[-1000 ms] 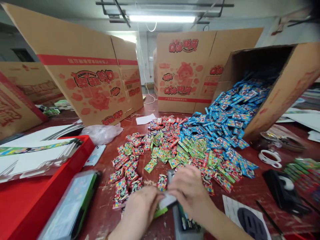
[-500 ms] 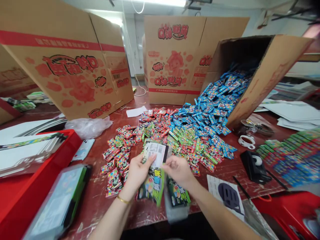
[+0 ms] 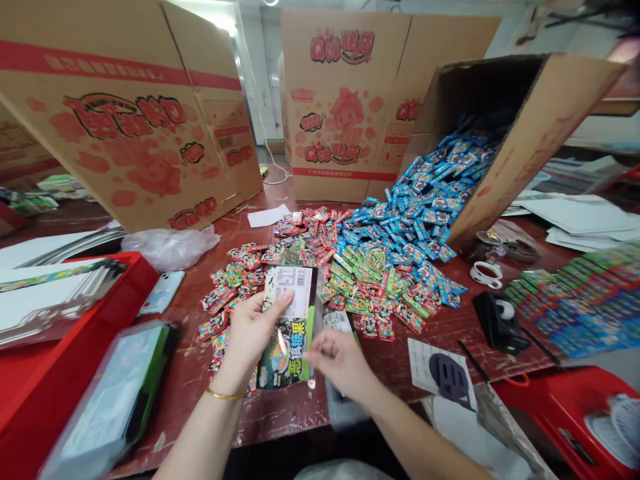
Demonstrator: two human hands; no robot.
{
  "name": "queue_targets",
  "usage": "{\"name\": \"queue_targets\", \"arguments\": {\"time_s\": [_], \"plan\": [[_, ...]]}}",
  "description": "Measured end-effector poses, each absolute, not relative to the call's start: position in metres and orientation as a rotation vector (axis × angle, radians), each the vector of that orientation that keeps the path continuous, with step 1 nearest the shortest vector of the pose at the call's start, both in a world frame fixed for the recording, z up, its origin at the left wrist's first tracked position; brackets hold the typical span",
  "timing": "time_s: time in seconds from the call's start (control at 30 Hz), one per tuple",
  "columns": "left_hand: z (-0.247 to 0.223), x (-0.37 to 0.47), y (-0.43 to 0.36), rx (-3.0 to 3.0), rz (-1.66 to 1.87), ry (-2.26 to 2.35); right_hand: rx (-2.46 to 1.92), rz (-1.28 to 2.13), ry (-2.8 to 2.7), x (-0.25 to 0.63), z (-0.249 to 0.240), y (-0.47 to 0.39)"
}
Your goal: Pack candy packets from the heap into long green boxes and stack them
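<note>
My left hand (image 3: 257, 327) is closed on a black and green candy bag (image 3: 293, 357) with a white barcode label at its top; the thumb lies over the label. At the bag's lower right edge is my right hand (image 3: 345, 367), its fingers loosely curled and apart. Whether a fingertip touches the bag is hard to tell. Under and behind the right hand stands a clear container (image 3: 345, 410) with another labelled bag in it, partly hidden. Beyond the hands spread small red candy packets (image 3: 220, 297), green packets (image 3: 353, 277) and blue packets (image 3: 390, 230).
An open carton (image 3: 540, 140) on its side spills blue packets. Two tall cartons (image 3: 345, 100) stand behind. At left are a red tray (image 3: 135, 280), a phone (image 3: 163, 293) and a wrapped stack (image 3: 115, 393). A tape dispenser (image 3: 495, 323) and white cup (image 3: 486, 275) are right.
My left hand has brought the bag slightly left and turned its face more plainly to view. My right hand has moved down from the bag's upper right edge, its fingers loosening.
</note>
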State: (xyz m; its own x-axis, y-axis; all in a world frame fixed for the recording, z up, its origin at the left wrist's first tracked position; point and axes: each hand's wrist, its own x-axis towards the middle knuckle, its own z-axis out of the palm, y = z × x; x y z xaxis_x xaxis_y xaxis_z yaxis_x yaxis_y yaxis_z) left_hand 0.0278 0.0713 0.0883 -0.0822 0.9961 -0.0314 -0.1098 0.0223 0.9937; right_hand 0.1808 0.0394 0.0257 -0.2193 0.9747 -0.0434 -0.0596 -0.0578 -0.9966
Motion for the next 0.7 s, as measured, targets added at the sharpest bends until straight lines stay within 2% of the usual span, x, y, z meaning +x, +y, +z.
{"name": "queue_targets", "arguments": {"time_s": [0.13,0.4,0.6,0.7], "plan": [[0.078,0.017,0.069,1.128,1.313,1.305,-1.017,1.556,-1.339,0.185,0.007,0.019],[0.044,0.051,0.05,1.265,1.561,1.575,-1.187,0.792,-1.404,0.149,0.014,0.03],[0.03,0.038,0.047,1.325,1.538,1.758,-1.218,0.738,-1.613,0.147,0.01,0.034],[0.024,0.016,0.041,1.586,1.572,1.976,-1.196,0.678,-1.888,0.15,0.014,0.034]]}}
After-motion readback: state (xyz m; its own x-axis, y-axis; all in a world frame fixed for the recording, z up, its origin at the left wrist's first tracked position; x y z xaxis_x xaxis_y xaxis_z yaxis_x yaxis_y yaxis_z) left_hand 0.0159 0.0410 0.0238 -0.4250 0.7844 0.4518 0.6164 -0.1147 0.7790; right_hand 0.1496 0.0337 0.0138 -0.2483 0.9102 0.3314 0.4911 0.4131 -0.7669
